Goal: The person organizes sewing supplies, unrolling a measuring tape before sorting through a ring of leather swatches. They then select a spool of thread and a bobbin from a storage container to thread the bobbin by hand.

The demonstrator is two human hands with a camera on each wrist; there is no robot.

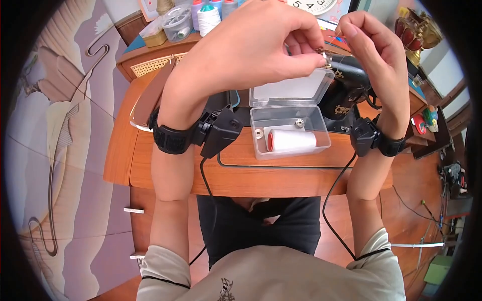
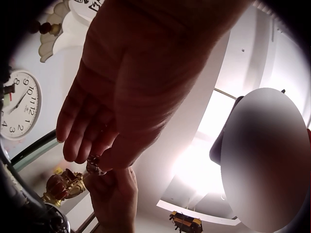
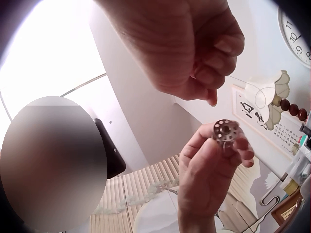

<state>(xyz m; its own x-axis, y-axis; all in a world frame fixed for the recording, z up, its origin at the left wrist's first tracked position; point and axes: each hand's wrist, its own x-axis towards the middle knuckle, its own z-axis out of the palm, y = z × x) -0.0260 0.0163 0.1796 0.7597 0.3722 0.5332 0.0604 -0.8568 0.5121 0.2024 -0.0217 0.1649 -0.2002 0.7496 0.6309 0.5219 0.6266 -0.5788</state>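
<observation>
My left hand (image 1: 251, 47) pinches a metal bobbin (image 1: 326, 57) between thumb and fingers, raised above the table. The bobbin's round, holed face (image 3: 225, 130) shows in the right wrist view. Just to the right, my right hand (image 1: 374, 52) has its thumb and forefinger pinched together on a fine thread (image 1: 336, 37), its other fingers curled. Below the hands stands an open clear plastic box (image 1: 261, 150) with its lid (image 1: 291, 91) tipped back. Inside lie a white thread spool (image 1: 296, 140), a metal bobbin (image 1: 299, 123) and a small white bobbin (image 1: 259, 134).
A black sewing machine (image 1: 334, 103) with gold decoration stands behind the box, partly hidden by the hands. Several thread cones (image 1: 208, 22) and a clear container (image 1: 176, 27) are at the back left. Camera cables (image 1: 326, 210) hang from both wrists over the wooden table edge (image 1: 251, 188).
</observation>
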